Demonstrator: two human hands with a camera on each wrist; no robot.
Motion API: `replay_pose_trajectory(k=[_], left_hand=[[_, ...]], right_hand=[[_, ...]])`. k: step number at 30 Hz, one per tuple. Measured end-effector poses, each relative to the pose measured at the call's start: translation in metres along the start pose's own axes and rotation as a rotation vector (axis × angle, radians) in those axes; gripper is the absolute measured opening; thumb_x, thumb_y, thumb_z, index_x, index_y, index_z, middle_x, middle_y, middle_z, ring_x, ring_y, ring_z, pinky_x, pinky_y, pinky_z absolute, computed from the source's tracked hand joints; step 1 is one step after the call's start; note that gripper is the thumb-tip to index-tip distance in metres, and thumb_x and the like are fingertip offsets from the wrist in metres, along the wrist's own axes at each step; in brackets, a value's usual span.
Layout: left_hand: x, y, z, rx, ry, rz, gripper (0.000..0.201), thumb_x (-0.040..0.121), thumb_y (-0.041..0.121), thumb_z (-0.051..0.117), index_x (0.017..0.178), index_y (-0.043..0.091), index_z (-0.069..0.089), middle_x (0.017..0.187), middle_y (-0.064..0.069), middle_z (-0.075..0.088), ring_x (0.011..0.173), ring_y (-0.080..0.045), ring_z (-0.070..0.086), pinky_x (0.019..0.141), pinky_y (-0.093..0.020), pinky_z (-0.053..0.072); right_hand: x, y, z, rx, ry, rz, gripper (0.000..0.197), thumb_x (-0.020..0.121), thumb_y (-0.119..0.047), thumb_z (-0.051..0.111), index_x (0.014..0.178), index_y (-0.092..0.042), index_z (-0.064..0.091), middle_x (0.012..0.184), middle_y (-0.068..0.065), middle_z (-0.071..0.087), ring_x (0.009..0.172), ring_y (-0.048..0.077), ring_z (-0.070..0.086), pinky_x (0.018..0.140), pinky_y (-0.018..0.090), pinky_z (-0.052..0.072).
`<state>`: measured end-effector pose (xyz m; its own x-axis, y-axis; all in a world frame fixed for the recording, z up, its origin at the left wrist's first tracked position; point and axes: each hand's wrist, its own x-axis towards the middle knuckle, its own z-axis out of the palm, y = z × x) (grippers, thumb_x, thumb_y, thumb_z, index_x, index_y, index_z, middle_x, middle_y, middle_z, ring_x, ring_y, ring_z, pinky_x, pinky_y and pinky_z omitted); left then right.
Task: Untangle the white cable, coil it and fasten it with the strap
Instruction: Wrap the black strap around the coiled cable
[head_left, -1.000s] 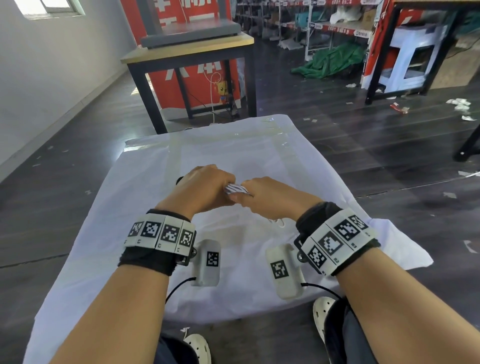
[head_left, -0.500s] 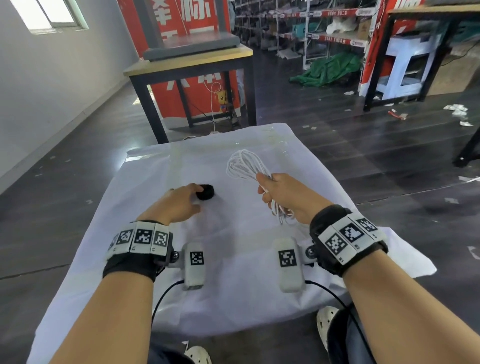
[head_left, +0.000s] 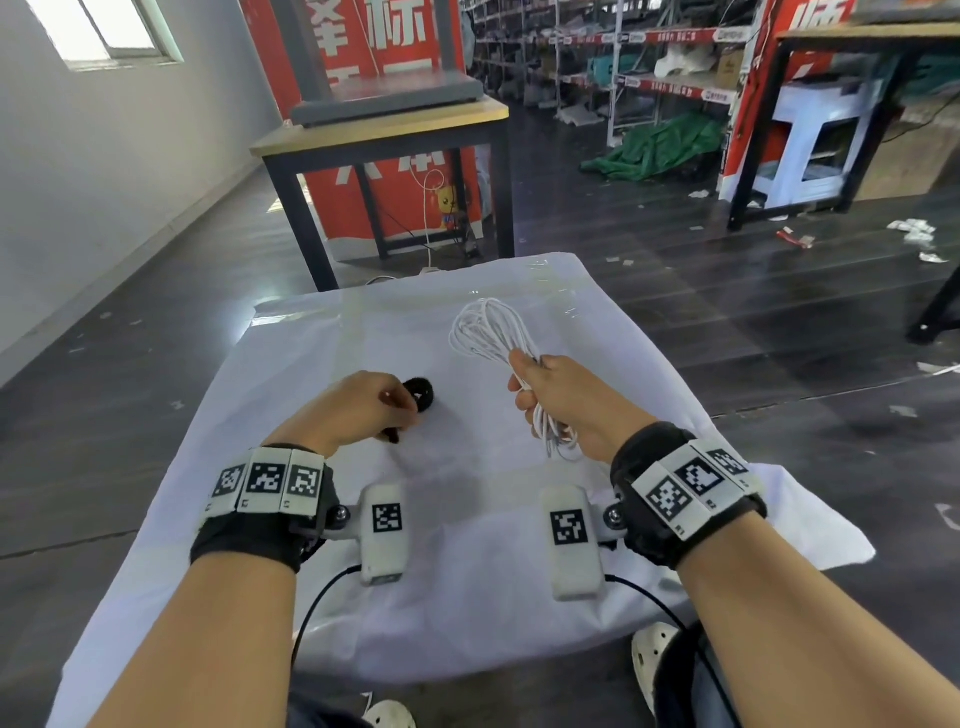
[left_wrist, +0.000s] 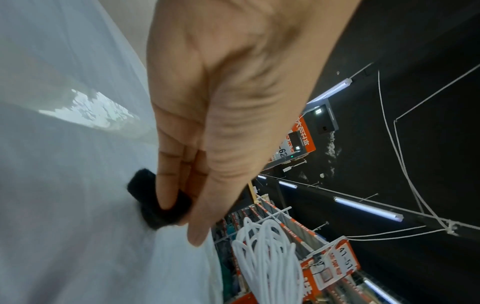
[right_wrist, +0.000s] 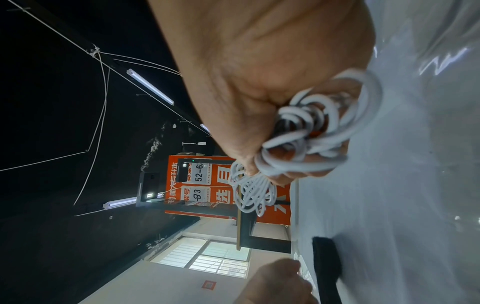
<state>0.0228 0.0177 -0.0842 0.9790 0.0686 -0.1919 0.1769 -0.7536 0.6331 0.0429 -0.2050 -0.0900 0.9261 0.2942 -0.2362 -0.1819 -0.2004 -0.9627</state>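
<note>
The white cable (head_left: 485, 332) is gathered into a bundle of loops. My right hand (head_left: 537, 395) grips it round the middle and holds it above the white cloth (head_left: 337, 353). One loop end fans out past my fist and the other hangs below it (right_wrist: 311, 131). The black strap (head_left: 422, 392) lies partly rolled on the cloth, left of the cable. My left hand (head_left: 408, 408) pinches it between fingers and thumb (left_wrist: 179, 216). In the left wrist view the strap (left_wrist: 145, 189) sticks out past my fingertips (left_wrist: 166, 197). The two hands are apart.
The cloth covers a low surface in front of my knees; its edges drop off on all sides. A wooden table with black legs (head_left: 384, 130) stands just beyond the far edge. Dark floor, shelving and a green tarp (head_left: 660, 150) lie farther back.
A second ago both hands were together on the cable. My left hand has since let go, moved left and taken hold of the strap. The right hand carried the coil to the right.
</note>
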Motion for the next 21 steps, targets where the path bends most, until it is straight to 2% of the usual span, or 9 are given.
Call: replay_pose_trajectory(k=[2,5,7,11,15,16,18,19,21], left_hand=[[-0.005,0.011,0.001,-0.143,-0.040,0.053,0.009,0.086,0.010,0.069,0.094,0.011,0.067,0.092,-0.004,0.068,0.074,-0.016,0.066,0.078,-0.024,0.050],[-0.010,0.025,0.001,-0.278,-0.053,0.147,0.014,0.084,0.005,0.070,0.091,0.017,0.068,0.084,0.001,0.063,0.074,-0.009,0.058,0.074,-0.015,0.047],[-0.014,0.032,-0.001,-0.337,-0.044,0.200,0.018,0.084,0.000,0.068,0.091,0.017,0.067,0.076,0.003,0.057,0.070,-0.007,0.052,0.071,-0.015,0.045],[-0.022,0.041,-0.005,-0.474,-0.105,0.270,0.033,0.082,-0.017,0.054,0.084,0.016,0.059,0.077,0.002,0.046,0.069,-0.008,0.045,0.066,-0.016,0.042],[-0.028,0.049,-0.003,-0.597,-0.148,0.313,0.041,0.078,-0.026,0.040,0.073,0.014,0.047,0.079,-0.003,0.044,0.073,-0.011,0.043,0.072,-0.023,0.037],[-0.028,0.051,-0.002,-0.616,-0.149,0.320,0.041,0.077,-0.026,0.038,0.072,0.014,0.045,0.079,-0.003,0.045,0.073,-0.011,0.045,0.072,-0.022,0.038],[-0.027,0.053,0.001,-0.645,-0.130,0.333,0.039,0.078,-0.025,0.038,0.072,0.013,0.045,0.080,-0.003,0.048,0.075,-0.011,0.049,0.075,-0.022,0.041],[-0.024,0.053,0.003,-0.655,-0.101,0.337,0.038,0.079,-0.024,0.040,0.073,0.012,0.048,0.081,-0.002,0.051,0.078,-0.011,0.051,0.078,-0.023,0.043],[-0.020,0.051,0.005,-0.647,-0.019,0.341,0.035,0.081,-0.022,0.044,0.077,0.012,0.053,0.086,-0.003,0.058,0.084,-0.012,0.057,0.083,-0.023,0.047]], right_hand=[[-0.001,0.000,0.000,0.040,0.003,-0.003,0.036,0.100,-0.042,0.040,0.081,-0.013,0.051,0.060,-0.002,0.046,0.050,0.013,0.038,0.053,0.029,0.034],[-0.002,-0.003,0.000,0.132,0.009,-0.017,0.035,0.101,-0.040,0.039,0.080,-0.013,0.049,0.059,-0.003,0.045,0.048,0.011,0.037,0.052,0.027,0.034],[-0.002,-0.005,-0.001,0.176,0.020,-0.034,0.036,0.101,-0.041,0.038,0.080,-0.014,0.049,0.063,-0.001,0.047,0.047,0.011,0.038,0.053,0.027,0.034],[-0.003,-0.007,0.000,0.215,0.056,-0.036,0.038,0.100,-0.043,0.041,0.082,-0.012,0.053,0.081,0.003,0.061,0.043,0.011,0.042,0.054,0.030,0.034],[-0.008,-0.011,0.002,0.312,-0.008,-0.023,0.036,0.100,-0.043,0.041,0.099,-0.009,0.054,0.107,0.002,0.072,0.039,0.007,0.037,0.047,0.026,0.031],[-0.009,-0.012,0.002,0.326,-0.025,-0.019,0.037,0.100,-0.042,0.042,0.102,-0.008,0.054,0.105,0.002,0.073,0.040,0.007,0.036,0.044,0.024,0.032],[-0.012,-0.013,0.004,0.361,-0.072,0.007,0.036,0.099,-0.042,0.044,0.098,-0.008,0.056,0.075,0.004,0.069,0.042,0.009,0.033,0.039,0.020,0.033],[-0.014,-0.013,0.005,0.377,-0.098,0.027,0.035,0.099,-0.042,0.045,0.094,-0.009,0.055,0.057,0.003,0.058,0.041,0.010,0.032,0.037,0.020,0.033],[-0.017,-0.015,0.007,0.389,-0.132,0.048,0.033,0.099,-0.041,0.044,0.095,-0.009,0.052,0.045,-0.002,0.047,0.039,0.010,0.032,0.037,0.019,0.034]])
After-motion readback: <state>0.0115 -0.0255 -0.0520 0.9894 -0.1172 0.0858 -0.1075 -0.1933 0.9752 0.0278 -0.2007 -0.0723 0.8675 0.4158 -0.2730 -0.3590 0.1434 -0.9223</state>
